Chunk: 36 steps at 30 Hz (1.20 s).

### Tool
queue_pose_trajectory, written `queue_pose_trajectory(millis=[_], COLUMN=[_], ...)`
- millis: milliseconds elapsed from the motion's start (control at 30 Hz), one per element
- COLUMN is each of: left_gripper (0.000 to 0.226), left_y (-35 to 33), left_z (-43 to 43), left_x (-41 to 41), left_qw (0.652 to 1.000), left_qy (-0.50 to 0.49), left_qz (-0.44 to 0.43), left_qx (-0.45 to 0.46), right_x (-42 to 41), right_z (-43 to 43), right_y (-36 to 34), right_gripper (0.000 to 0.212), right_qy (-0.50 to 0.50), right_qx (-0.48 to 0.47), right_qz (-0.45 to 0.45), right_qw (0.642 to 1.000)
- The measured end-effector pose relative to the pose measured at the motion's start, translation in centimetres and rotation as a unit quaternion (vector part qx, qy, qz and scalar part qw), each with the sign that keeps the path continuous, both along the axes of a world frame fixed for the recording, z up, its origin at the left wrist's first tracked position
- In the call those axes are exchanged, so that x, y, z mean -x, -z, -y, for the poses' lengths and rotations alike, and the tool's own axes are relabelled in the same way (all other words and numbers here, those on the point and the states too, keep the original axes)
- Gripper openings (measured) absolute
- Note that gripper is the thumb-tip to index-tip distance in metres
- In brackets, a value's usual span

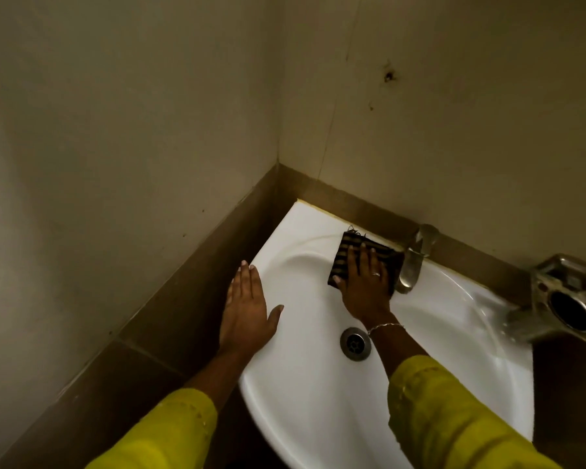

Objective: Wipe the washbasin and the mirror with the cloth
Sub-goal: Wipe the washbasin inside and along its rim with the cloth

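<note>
A white washbasin [298, 394] fills the lower middle, set into a wall corner. A dark striped cloth [349, 255], folded flat, lies on the basin's back slope just left of the tap. My right hand [366, 282] presses flat on the cloth with straight fingers; it wears a ring and a bracelet. Resting flat on the basin's left rim is my left hand [247, 309], fingers straight, holding nothing. The round metal drain [355, 343] sits below my right wrist. No mirror is in view.
A metal tap [415, 258] stands at the basin's back edge, touching the cloth's right side. A metal holder with a round opening [565, 306] is fixed at the right. Brown tiled skirting [183, 282] and beige walls close in on the left and behind.
</note>
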<state>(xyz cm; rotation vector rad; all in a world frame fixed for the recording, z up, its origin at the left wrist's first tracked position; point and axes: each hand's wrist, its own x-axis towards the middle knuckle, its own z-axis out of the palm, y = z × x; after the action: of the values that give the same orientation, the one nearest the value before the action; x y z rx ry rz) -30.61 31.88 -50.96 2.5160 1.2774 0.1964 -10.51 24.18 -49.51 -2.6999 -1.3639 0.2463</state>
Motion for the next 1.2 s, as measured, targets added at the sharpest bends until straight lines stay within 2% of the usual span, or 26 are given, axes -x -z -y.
queue_pose_trajectory(millis=[67, 167, 333, 433, 600, 767, 967, 1033, 1100, 1200], left_gripper=[0.089, 0.091, 0.09, 0.088, 0.097, 0.1, 0.108, 0.107, 0.116, 0.122], left_y=[0.0, 0.3, 0.2, 0.2, 0.1, -0.4, -0.4, -0.3, -0.3, -0.4], left_z=[-0.1, -0.1, -0.1, -0.1, -0.1, 0.0, 0.0, 0.0, 0.0, 0.0], left_x=[0.0, 0.0, 0.0, 0.1, 0.1, 0.2, 0.1, 0.1, 0.2, 0.1], left_qw=[1.0, 1.0, 1.0, 1.0, 1.0, 0.997, 0.996, 0.995, 0.996, 0.996], left_qy=[0.0, -0.003, -0.005, -0.002, -0.013, -0.04, -0.053, -0.055, -0.052, -0.051], left_qz=[-0.007, -0.015, -0.019, -0.028, -0.001, 0.037, 0.026, 0.033, 0.031, 0.026], left_qx=[-0.001, -0.005, -0.008, -0.004, 0.017, 0.051, 0.067, 0.071, 0.069, 0.069], right_x=[-0.6, -1.9, -2.6, -2.6, -1.6, -1.0, -0.8, -0.8, -0.8, -0.9], right_z=[-0.7, -2.1, -3.1, -2.6, -1.9, -3.0, -7.1, -8.5, -9.7, -11.1], right_y=[-0.3, -0.4, -0.4, 0.0, 1.4, 1.2, 1.5, 1.4, 1.3, 0.9], right_gripper=[0.071, 0.087, 0.089, 0.088, 0.067, 0.079, 0.063, 0.062, 0.063, 0.073], right_qy=[0.01, 0.008, 0.011, -0.003, 0.029, 0.037, -0.052, -0.075, -0.098, -0.129], right_qx=[0.016, -0.015, 0.015, -0.023, -0.046, -0.042, -0.073, -0.072, -0.078, -0.072], right_qz=[-0.005, 0.006, 0.008, 0.021, 0.039, 0.041, 0.072, 0.078, 0.087, 0.07], right_qw=[1.0, 1.0, 1.0, 0.999, 0.998, 0.998, 0.993, 0.992, 0.988, 0.987])
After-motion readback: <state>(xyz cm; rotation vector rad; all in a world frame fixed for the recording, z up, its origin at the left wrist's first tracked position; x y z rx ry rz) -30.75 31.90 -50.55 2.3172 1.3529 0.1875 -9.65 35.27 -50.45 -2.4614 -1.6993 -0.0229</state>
